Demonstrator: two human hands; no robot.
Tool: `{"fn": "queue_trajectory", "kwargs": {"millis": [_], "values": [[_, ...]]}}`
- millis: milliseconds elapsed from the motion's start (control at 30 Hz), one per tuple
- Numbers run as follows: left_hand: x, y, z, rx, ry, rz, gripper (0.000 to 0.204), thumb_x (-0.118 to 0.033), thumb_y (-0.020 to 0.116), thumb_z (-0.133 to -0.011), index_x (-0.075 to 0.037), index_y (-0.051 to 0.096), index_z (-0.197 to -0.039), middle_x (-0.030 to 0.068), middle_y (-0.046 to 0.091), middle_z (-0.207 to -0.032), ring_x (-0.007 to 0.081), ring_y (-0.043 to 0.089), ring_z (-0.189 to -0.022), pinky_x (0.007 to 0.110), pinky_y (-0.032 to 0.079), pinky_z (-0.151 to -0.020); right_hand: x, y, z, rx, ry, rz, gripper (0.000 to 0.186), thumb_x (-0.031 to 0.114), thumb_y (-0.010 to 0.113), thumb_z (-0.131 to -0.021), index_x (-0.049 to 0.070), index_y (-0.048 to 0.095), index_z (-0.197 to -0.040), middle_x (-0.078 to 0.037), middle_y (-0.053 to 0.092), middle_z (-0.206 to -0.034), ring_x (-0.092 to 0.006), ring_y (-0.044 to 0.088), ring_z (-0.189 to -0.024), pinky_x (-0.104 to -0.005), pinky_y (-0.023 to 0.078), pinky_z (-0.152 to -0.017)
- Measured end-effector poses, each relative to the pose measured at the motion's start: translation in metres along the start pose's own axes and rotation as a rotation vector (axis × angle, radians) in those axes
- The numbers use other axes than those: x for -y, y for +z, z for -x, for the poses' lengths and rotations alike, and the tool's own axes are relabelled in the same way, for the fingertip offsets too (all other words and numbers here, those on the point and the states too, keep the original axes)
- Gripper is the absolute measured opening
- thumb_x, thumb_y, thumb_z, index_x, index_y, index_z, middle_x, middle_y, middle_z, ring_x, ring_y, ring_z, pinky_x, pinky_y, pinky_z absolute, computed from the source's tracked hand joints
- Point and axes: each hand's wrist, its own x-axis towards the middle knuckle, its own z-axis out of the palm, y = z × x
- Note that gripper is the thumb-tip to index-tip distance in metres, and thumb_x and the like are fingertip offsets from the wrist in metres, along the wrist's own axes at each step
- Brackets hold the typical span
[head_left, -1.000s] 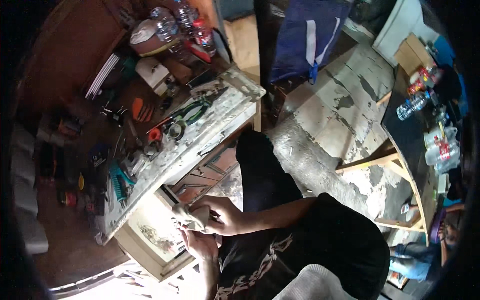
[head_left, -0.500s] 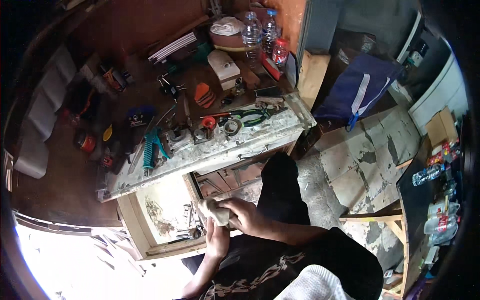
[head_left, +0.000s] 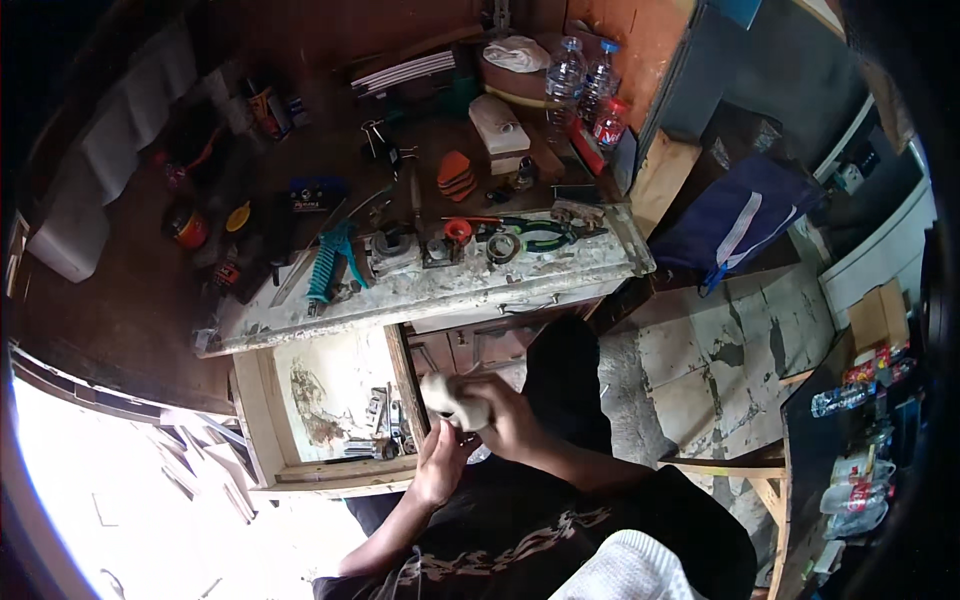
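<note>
A bunched cream cloth (head_left: 452,402) is held in front of me, beside the open drawer's right side. My right hand (head_left: 508,415) is closed around the cloth from the right. My left hand (head_left: 440,468) pinches at its lower edge, fingertips close to a small dark spot; whether something small sits there is too hard to make out. Left of my hands, the pulled-out wooden drawer (head_left: 262,420) has several metal sockets or fittings (head_left: 375,448) lying in its right corner.
On the worn white bench edge (head_left: 290,318) lie a teal-handled tool (head_left: 325,265), green-and-black pliers (head_left: 545,236), a tape roll (head_left: 502,247) and a red ring (head_left: 457,230). Behind them stand plastic bottles (head_left: 564,85). A purple bag (head_left: 735,215) lies at the right.
The view has shifted, so the bench appears farther right and slightly higher. The cloth has turned in my hands, showing a dark spot, and my left fingers have moved to its lower edge.
</note>
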Motion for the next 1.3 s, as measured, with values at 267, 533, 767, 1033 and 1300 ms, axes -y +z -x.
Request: {"fn": "queue_trajectory", "kwargs": {"millis": [267,533,767,1033,1300], "values": [[-0.015,-0.006,0.008,0.126,-0.035,-0.465,0.016,-0.010,0.047,-0.108,0.002,0.052,-0.117,0.0080,0.064,-0.088,0.0146,0.064,-0.082,0.029,0.053,-0.076,-0.017,0.001,-0.010,-0.145,0.077,0.048,0.033,-0.001,0.064,-0.086,-0.002,0.057,-0.119,-0.021,0.065,-0.089,-0.0386,0.070,-0.081,-0.0442,0.054,-0.068],[-0.041,-0.002,0.011,0.083,0.171,-0.302,0.012,-0.007,0.042,-0.108,-0.002,0.051,-0.115,0.0237,0.061,-0.135,0.0303,0.053,-0.134,0.042,0.039,-0.111,-0.043,-0.066,-0.018,0.478,0.074,-0.739,0.061,0.055,0.052,-0.085,-0.003,0.062,-0.100,-0.010,0.056,-0.096,-0.0224,0.056,-0.095,-0.0349,0.043,-0.085],[-0.039,0.020,-0.018,0.341,0.304,-0.334,0.009,-0.007,0.053,-0.104,-0.002,0.059,-0.109,0.0236,0.060,-0.137,0.0402,0.035,-0.147,0.051,0.029,-0.119,-0.019,-0.024,0.017,0.532,0.380,-0.661,0.035,0.024,0.059,-0.104,0.004,0.058,-0.133,0.000,0.061,-0.082,-0.0087,0.057,-0.074,-0.0295,0.048,-0.068],[-0.036,0.012,-0.025,0.334,0.321,-0.418,0.012,-0.005,0.056,-0.102,-0.003,0.063,-0.112,0.0231,0.046,-0.149,0.0305,0.051,-0.134,0.042,0.044,-0.107,-0.026,-0.023,0.026,0.429,0.467,-0.863,0.035,0.034,0.048,-0.109,0.005,0.055,-0.128,0.001,0.058,-0.090,-0.0067,0.054,-0.086,-0.0248,0.046,-0.079],[-0.036,0.016,-0.021,0.190,0.272,-0.288,0.020,0.000,0.054,-0.102,-0.001,0.056,-0.122,0.0211,0.044,-0.149,0.0256,0.052,-0.133,0.040,0.043,-0.109,-0.020,-0.014,0.028,0.237,0.566,-0.834,0.035,0.029,0.038,-0.112,0.005,0.048,-0.135,0.000,0.058,-0.091,-0.0065,0.055,-0.084,-0.0253,0.046,-0.078]]}}
